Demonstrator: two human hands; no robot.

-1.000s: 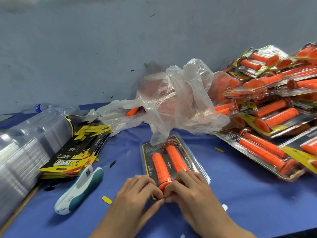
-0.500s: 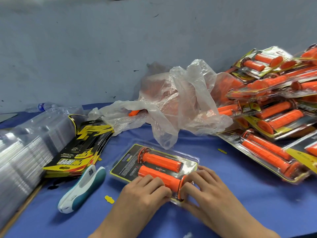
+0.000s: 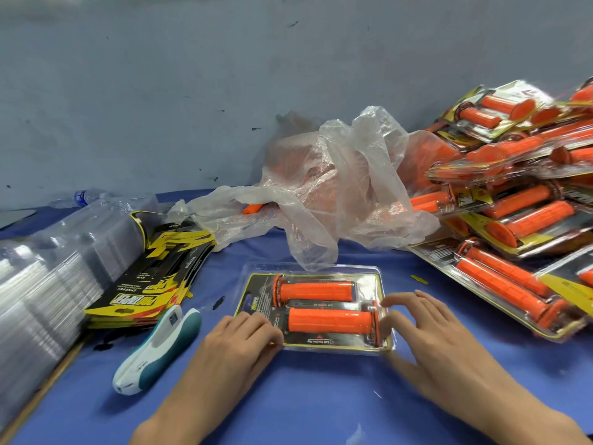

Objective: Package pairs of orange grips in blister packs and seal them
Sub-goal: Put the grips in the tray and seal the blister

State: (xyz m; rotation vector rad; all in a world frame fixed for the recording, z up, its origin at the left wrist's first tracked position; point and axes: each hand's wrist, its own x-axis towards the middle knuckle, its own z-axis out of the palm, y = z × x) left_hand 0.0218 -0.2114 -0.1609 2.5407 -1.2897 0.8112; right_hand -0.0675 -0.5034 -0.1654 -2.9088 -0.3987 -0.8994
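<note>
A clear blister pack (image 3: 313,342) lies crosswise on the blue table in front of me, with a black and yellow card inside. Two orange grips sit in it side by side, the far grip (image 3: 316,291) and the near grip (image 3: 330,321). My left hand (image 3: 240,342) rests with flat fingers on the pack's near left corner. My right hand (image 3: 426,335) is at the pack's right end, fingers spread and lightly bent, fingertips touching the edge by the near grip's flange. It is motion-blurred.
A white and teal stapler (image 3: 157,351) lies left of my hands. Beyond it are stacked printed cards (image 3: 154,281) and clear blister shells (image 3: 48,277). A plastic bag of loose orange grips (image 3: 333,187) sits behind. Finished packs (image 3: 513,203) are piled at the right.
The pack has turned from lengthwise to crosswise. My hands, which were together at its near end, have moved apart to its left and right ends.
</note>
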